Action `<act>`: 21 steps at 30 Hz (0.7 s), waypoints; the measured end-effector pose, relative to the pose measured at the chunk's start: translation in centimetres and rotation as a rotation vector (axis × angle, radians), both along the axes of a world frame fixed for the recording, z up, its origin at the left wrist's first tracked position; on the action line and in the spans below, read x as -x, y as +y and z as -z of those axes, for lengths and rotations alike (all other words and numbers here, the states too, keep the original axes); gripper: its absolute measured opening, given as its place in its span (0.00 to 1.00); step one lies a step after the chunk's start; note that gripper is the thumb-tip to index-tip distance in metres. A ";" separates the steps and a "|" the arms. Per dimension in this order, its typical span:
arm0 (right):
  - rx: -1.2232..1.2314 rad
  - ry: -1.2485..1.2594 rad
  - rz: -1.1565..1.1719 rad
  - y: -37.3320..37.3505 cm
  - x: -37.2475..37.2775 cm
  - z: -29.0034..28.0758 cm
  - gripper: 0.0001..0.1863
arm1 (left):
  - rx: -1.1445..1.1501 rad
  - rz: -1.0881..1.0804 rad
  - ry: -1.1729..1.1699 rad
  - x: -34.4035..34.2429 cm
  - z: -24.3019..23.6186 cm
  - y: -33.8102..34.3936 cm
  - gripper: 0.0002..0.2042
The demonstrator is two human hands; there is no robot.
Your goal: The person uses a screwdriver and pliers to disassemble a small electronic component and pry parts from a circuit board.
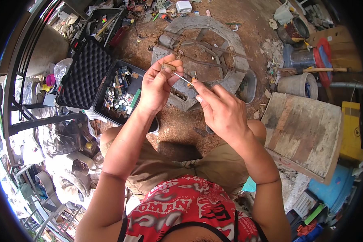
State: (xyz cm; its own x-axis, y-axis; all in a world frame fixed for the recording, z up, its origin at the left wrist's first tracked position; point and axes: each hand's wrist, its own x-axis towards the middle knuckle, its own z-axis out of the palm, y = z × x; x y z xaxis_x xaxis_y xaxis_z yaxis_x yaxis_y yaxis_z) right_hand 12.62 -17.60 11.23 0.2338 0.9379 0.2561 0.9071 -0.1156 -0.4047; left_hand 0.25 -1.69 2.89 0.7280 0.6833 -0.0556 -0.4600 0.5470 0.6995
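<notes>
My left hand [157, 86] is raised in front of me, its fingers pinching a small brownish piece [169, 67] whose exact kind I cannot make out. From the right, my right hand [226, 111] grips a screwdriver [183, 78] with a thin metal shaft. A bit of orange shows by my right fingertips, and most of the handle is hidden in the hand. The shaft's tip meets the small piece at my left fingers. Below and beyond both hands lies a grey ring-shaped frame [238, 48] on the ground.
An open black case [121, 63] full of small parts lies left of my hands, its foam-lined lid [86, 72] folded back. A worn wooden board [304, 131] stands at the right, near a pale bucket [297, 85]. A grey plastic tub [251, 86] sits beside the ring frame.
</notes>
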 end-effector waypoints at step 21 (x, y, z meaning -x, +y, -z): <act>0.115 0.041 -0.065 0.7 -2.0 -1.0 0.20 | -0.628 -0.082 0.381 -0.3 1.5 -0.8 0.05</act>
State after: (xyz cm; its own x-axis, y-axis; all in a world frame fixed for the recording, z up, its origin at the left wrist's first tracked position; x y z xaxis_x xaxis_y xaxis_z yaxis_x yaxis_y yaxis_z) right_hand 14.60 -16.87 12.22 0.1795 0.9740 0.1380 0.8973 -0.1047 -0.4288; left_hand 0.58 -2.50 1.38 0.6815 0.7210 0.1251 -0.1450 -0.0345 0.9888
